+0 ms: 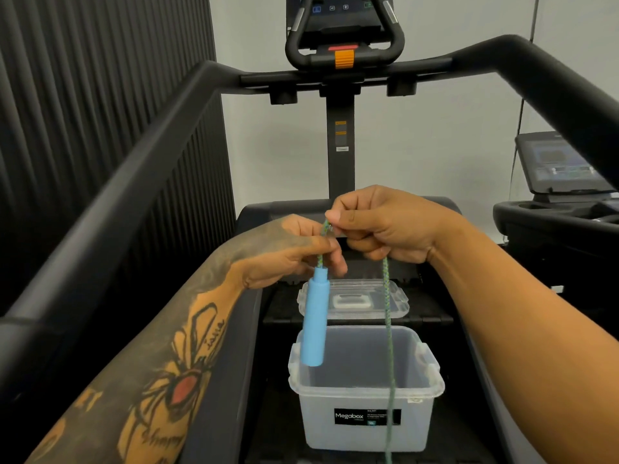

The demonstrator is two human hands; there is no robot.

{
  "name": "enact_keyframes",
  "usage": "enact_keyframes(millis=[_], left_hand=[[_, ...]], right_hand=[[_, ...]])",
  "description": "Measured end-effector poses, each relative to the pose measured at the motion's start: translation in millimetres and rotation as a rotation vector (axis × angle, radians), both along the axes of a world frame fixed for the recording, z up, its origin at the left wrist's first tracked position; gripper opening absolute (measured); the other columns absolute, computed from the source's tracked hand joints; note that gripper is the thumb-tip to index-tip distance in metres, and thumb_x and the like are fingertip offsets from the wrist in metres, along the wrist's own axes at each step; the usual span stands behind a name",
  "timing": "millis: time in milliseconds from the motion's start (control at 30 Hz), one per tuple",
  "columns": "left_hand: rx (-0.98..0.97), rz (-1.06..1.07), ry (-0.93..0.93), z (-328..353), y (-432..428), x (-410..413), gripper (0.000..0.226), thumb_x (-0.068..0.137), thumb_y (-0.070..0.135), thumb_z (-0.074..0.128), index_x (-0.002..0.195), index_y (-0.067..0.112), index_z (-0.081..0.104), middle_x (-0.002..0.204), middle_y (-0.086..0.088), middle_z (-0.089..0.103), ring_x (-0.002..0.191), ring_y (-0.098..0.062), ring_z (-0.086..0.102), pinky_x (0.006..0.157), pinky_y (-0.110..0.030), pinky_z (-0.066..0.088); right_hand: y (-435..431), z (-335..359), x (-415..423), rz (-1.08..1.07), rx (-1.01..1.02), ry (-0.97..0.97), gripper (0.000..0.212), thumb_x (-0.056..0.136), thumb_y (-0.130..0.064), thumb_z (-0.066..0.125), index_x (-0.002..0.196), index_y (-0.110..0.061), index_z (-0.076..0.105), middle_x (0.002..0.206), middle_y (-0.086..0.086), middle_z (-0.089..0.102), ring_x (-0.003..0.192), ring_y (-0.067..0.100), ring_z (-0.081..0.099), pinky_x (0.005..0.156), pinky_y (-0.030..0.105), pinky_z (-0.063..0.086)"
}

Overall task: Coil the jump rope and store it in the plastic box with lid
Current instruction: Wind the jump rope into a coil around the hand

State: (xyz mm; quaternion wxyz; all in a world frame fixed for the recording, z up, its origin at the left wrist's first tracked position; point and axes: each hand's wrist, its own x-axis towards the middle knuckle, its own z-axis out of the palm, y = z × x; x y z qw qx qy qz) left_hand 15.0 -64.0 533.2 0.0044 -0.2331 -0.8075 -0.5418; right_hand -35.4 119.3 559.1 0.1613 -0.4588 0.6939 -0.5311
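Note:
A jump rope with a green-blue braided cord (387,316) and a light blue handle (314,324) hangs above an open clear plastic box (365,386) on the treadmill deck. My left hand (294,252) pinches the cord just above the handle, which dangles over the box's left rim. My right hand (378,226) grips the cord a little higher, thumb and fingers closed on it. From the right hand the cord drops straight down in front of the box and out of the frame's bottom edge. The clear lid (355,299) lies flat just behind the box.
Black treadmill handrails (140,175) run along both sides and meet at the console (345,31) ahead. A second machine with a screen (562,165) stands at the right. A dark slatted wall (83,72) is on the left.

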Motion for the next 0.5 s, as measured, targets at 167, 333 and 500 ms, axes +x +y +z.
enact_keyframes(millis=[167,333,500], left_hand=[[0.088,-0.055,-0.028,2.1,3.3,1.9,0.034,0.098,0.018,0.044,0.073,0.000,0.059,0.068,-0.019,0.064,0.080,-0.036,0.067,0.090,-0.049,0.048],[0.229,-0.196,-0.162,-6.0,5.0,-3.5,0.033,0.091,0.026,0.047,0.084,-0.001,0.065,0.063,-0.017,0.064,0.059,-0.029,0.064,0.089,-0.059,0.046],[0.245,-0.252,-0.263,-15.2,10.7,-6.9,0.037,0.091,0.022,0.050,0.111,-0.008,0.061,0.080,-0.022,0.068,0.056,-0.023,0.066,0.076,-0.045,0.056]], right_hand=[[-4.0,2.9,-3.4,-0.038,-0.052,0.038,0.024,0.085,-0.032,0.061,0.073,-0.011,0.059,0.051,-0.002,0.027,0.043,0.008,0.018,0.038,0.018,0.019],[-10.7,-1.9,-8.7,-0.062,-0.112,0.062,0.025,0.087,-0.034,0.060,0.073,-0.013,0.059,0.054,0.003,0.031,0.045,0.011,0.020,0.043,0.024,0.015],[-14.2,-3.4,-9.1,-0.121,-0.154,0.234,0.020,0.082,-0.030,0.070,0.080,-0.010,0.073,0.069,0.020,0.053,0.054,0.027,0.041,0.046,0.024,0.033]])
